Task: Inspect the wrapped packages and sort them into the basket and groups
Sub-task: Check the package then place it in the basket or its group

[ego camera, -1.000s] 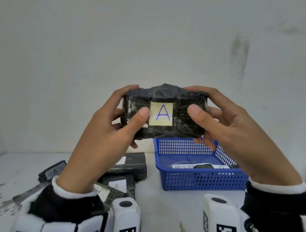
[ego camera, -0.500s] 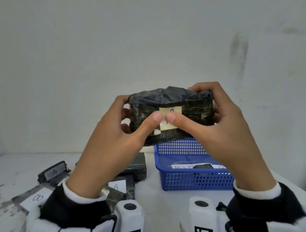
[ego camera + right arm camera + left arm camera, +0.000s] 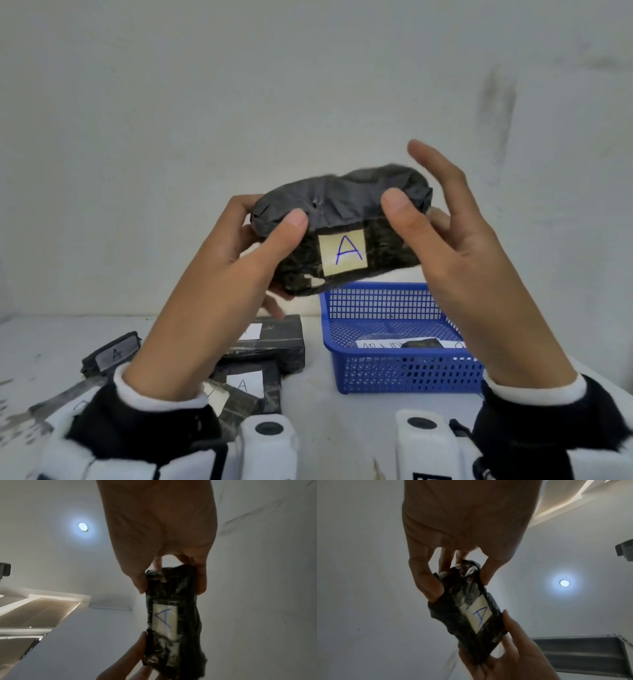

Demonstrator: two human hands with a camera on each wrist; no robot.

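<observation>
I hold a black wrapped package [image 3: 342, 209] up in front of the wall, above the blue basket [image 3: 400, 371]. Its pale label [image 3: 343, 253] bears a blue letter A. My left hand [image 3: 236, 274] grips its left end, thumb on top and fingers behind. My right hand [image 3: 445, 246] holds the right end with thumb on front and lower fingers behind, while the index finger sticks up free. The left wrist view shows the package [image 3: 467, 609] pinched between both hands. The right wrist view shows the same package [image 3: 171, 615], label facing the camera.
Several black packages [image 3: 267, 339] with white labels lie on the white table [image 3: 318, 404] at lower left, one marked A [image 3: 113, 353]. The basket holds a white paper strip [image 3: 380, 343] and a small dark item [image 3: 423, 342]. A wall rises close behind.
The package has tipped so its crumpled top faces me and the label sits lower. Both thumbs slid off the label toward the ends. My right index finger lifted off.
</observation>
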